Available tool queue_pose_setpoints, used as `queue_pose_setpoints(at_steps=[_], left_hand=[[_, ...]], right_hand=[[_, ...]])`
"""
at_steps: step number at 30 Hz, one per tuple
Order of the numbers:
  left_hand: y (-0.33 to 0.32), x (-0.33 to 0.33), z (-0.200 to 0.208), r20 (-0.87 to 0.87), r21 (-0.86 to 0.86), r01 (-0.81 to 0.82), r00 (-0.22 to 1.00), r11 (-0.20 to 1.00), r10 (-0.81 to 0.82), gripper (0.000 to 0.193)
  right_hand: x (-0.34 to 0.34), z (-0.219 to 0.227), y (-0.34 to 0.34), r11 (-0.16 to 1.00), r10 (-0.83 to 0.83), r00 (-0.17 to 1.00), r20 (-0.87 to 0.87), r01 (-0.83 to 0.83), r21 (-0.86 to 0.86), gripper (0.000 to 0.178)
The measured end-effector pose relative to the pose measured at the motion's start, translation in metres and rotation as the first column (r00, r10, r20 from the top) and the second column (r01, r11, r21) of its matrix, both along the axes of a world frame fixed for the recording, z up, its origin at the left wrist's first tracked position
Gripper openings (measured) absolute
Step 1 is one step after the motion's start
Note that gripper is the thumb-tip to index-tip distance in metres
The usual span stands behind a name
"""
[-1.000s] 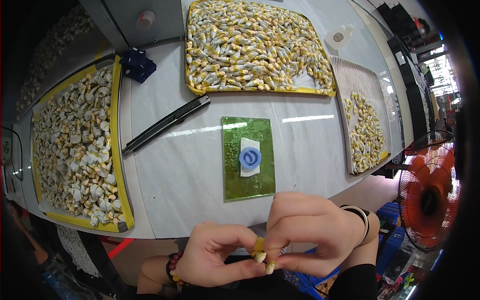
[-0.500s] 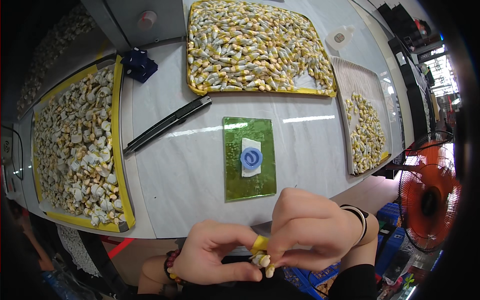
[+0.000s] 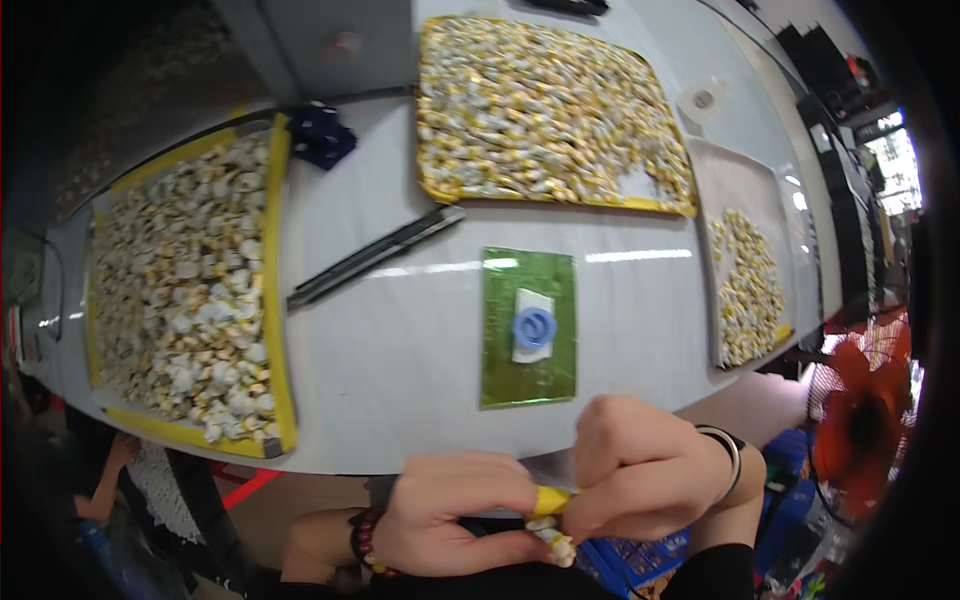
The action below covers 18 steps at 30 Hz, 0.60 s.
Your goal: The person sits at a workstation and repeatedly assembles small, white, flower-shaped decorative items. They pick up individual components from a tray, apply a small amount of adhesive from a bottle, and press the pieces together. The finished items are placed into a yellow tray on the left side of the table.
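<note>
Near the table's front edge my left hand (image 3: 462,510) and my right hand (image 3: 640,470) meet, fingers closed in a pinch. Between them is a small white figurine-like piece (image 3: 552,540) with yellow parts; blur and fingers hide its details. A yellow wrap (image 3: 549,500) covers the tip of my left index finger. Beyond my hands lies a green rectangular slab (image 3: 500,385), bearing a white pad (image 3: 541,299) and a round blue dish (image 3: 534,327). To the left, a yellow-edged tray (image 3: 275,300) holds a heap of similar white pieces with yellow and peach parts.
A large yellow-rimmed tray (image 3: 560,203) full of slim pieces stands at the back. On the right is a partly filled tray (image 3: 735,175); behind it, a white bottle (image 3: 702,100). A dark bar-shaped tool (image 3: 375,255) and dark blue cloth (image 3: 320,135) lie left. An orange fan (image 3: 860,410) stands right.
The whole view has swung, so the table and trays sit farther right in the picture. My hands stay together around the small piece, which is turned slightly between the fingers.
</note>
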<state>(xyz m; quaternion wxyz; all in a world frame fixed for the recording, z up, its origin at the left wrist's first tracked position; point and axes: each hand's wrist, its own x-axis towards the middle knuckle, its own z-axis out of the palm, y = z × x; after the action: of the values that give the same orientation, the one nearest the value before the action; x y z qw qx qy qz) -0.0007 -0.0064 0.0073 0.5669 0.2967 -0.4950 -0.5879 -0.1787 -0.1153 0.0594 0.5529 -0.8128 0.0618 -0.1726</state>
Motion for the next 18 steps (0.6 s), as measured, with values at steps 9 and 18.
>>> queue_pose_setpoints(at_steps=[9,18], left_hand=[[0.03,0.108,0.075,0.815,-0.425,-0.362,0.246,0.829,0.525,0.026],[-0.104,0.266,0.099,0.909,-0.417,-0.332,-0.17,0.846,0.381,0.033]], right_hand=[[-0.029,0.002,0.02,0.964,-0.208,0.975,-0.077,0.191,-0.187,0.03],[-0.05,0.004,0.021,0.861,-0.436,0.899,-0.035,0.406,-0.307,0.03]])
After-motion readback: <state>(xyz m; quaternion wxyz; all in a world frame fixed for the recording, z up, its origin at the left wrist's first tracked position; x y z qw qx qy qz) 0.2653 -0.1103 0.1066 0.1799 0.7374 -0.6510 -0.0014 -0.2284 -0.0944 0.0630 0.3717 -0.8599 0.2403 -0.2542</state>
